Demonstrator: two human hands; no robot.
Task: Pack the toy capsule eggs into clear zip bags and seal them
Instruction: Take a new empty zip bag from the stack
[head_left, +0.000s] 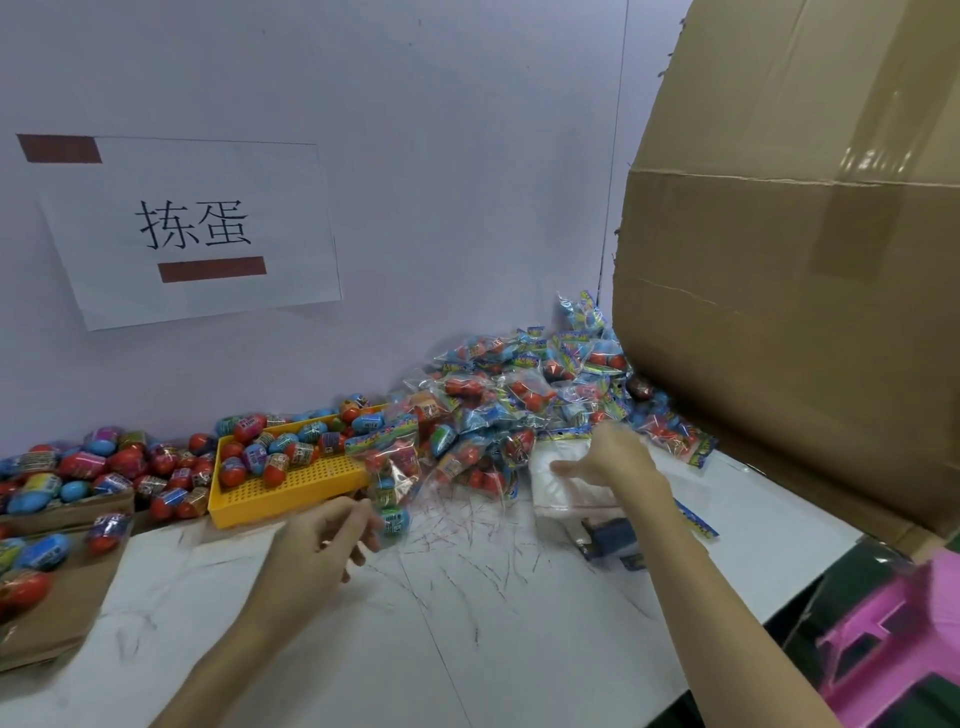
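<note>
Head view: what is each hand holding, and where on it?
The left hand pinches a clear filled zip bag of capsule eggs at its bottom end. The right hand reaches onto the stack of empty clear bags; motion blur hides any grip.

We see the left hand (332, 530) holding a filled zip bag (390, 467) beside the yellow tray (291, 491), while the right hand (615, 460) rests on empty bags (566, 486) on the tabletop (467, 623).
</note>
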